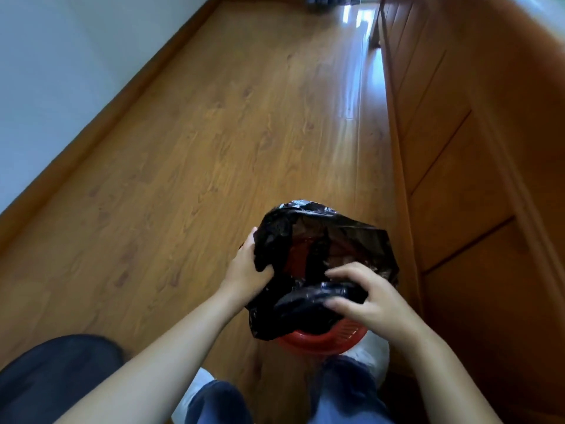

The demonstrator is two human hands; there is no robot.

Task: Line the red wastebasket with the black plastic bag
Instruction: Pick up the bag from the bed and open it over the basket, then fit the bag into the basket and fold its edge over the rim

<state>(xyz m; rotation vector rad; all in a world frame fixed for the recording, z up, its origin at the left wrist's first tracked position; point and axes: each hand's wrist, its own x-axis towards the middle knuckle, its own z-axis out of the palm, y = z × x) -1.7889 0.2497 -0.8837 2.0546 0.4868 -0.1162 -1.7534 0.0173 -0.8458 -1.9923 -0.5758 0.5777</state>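
The red wastebasket [318, 341] stands on the wooden floor just ahead of my feet, mostly covered by the black plastic bag [351, 240]. The bag's mouth gapes open over the basket, and red shows through the opening. My left hand [247, 270] grips the bag's left edge, bunched in its fingers. My right hand [367, 298] pinches the near edge of the bag above the basket's front rim. The far and right sides of the bag drape loosely over the basket.
A wooden cabinet [477, 148] runs along the right, close beside the basket. A white wall with a wooden skirting board [122, 96] borders the floor on the left. A dark object [52, 374] lies at the lower left. My legs and white shoes are below.
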